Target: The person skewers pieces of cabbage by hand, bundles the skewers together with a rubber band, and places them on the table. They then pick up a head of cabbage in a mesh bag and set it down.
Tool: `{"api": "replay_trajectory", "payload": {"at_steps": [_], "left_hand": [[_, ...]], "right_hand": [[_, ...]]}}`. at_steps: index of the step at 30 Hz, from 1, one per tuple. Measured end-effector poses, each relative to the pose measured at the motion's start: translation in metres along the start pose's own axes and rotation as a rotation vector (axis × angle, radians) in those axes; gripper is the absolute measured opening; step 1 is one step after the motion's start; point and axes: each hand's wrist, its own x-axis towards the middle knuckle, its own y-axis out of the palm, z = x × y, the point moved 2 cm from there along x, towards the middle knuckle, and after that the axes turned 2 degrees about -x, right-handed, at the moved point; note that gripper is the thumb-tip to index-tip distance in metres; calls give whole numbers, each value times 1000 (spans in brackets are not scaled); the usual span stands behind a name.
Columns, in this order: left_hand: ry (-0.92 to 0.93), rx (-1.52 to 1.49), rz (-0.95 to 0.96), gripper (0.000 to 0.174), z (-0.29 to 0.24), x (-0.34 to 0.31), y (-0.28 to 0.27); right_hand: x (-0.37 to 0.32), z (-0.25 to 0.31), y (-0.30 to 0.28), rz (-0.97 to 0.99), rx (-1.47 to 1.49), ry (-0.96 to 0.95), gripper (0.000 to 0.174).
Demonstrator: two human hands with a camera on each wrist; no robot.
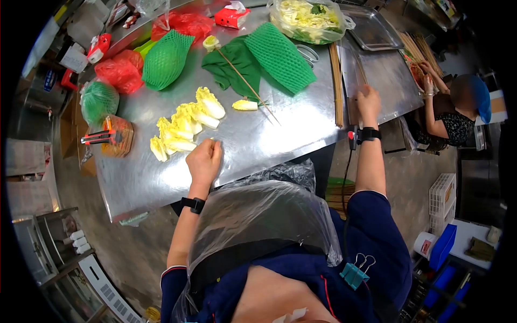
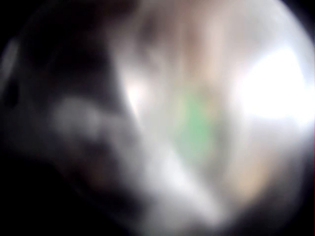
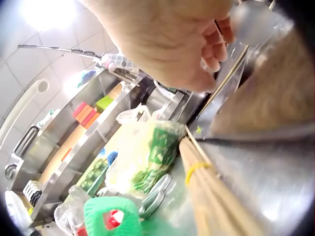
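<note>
My left hand (image 1: 203, 160) is at the table's near edge, fingers curled under, with nothing showing in it. Just beyond it lies a row of small yellow-white napa cabbage pieces (image 1: 186, 123). One more cabbage piece (image 1: 245, 105) lies to the right, beside a long skewer (image 1: 242, 78) with a cabbage piece on its far end. At the table's right side my right hand (image 1: 368, 102) pinches a thin bamboo skewer (image 3: 226, 78). Left of that hand lies a bundle of bamboo skewers (image 1: 336, 81), tied with a yellow band (image 3: 198, 170). The left wrist view is blurred.
Green foam netting (image 1: 281, 58), a green cloth (image 1: 234, 62) and scissors (image 1: 308, 55) lie farther back. Behind them stand a bag of cut cabbage (image 1: 308, 21) and a metal tray (image 1: 371, 27). A tub with red-handled tool (image 1: 118, 135) stands left. Another person (image 1: 452, 116) sits right.
</note>
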Motion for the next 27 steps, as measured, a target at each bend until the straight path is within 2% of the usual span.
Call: {"api": "replay_trajectory", "payload": {"at_steps": [2, 5, 8, 9, 11, 12, 14, 15, 16, 18, 21, 24, 27], "left_hand": [[0, 3, 6, 21, 2, -1, -2], [-13, 0, 6, 20, 0, 0, -2], [-26, -16, 3, 20, 0, -1, -2], [-24, -15, -1, 20, 0, -1, -1], [-28, -2, 3, 20, 0, 1, -1], [-42, -3, 21, 20, 1, -1, 0], [-66, 1, 45, 20, 1, 0, 0], [-64, -10, 40, 20, 1, 1, 0], [-65, -20, 34, 20, 1, 0, 0], [-55, -19, 23, 21, 1, 0, -1], [-37, -4, 16, 20, 3, -2, -1], [-35, -17, 11, 20, 3, -1, -1], [-35, -26, 2, 20, 3, -1, -1]], "right_hand": [[4, -29, 4, -29, -96, 131, 29], [-2, -52, -4, 180, -82, 272, 29], [-5, -56, -8, 174, -2, 210, 29], [-1, -54, -4, 126, 68, 98, 28], [7, -55, 27, 159, 397, 101, 34], [-1, -28, 18, 182, 519, 97, 41], [-11, 23, 6, 223, 443, -79, 53], [-16, 39, 12, 341, 484, -82, 53], [-22, 54, 9, 310, 282, -180, 59], [-27, 67, 17, 228, 92, -244, 56], [-27, 62, 26, 175, 123, -220, 46], [-33, 55, 21, 285, 614, 28, 30], [-49, 61, -12, 618, 1255, 429, 23]]}}
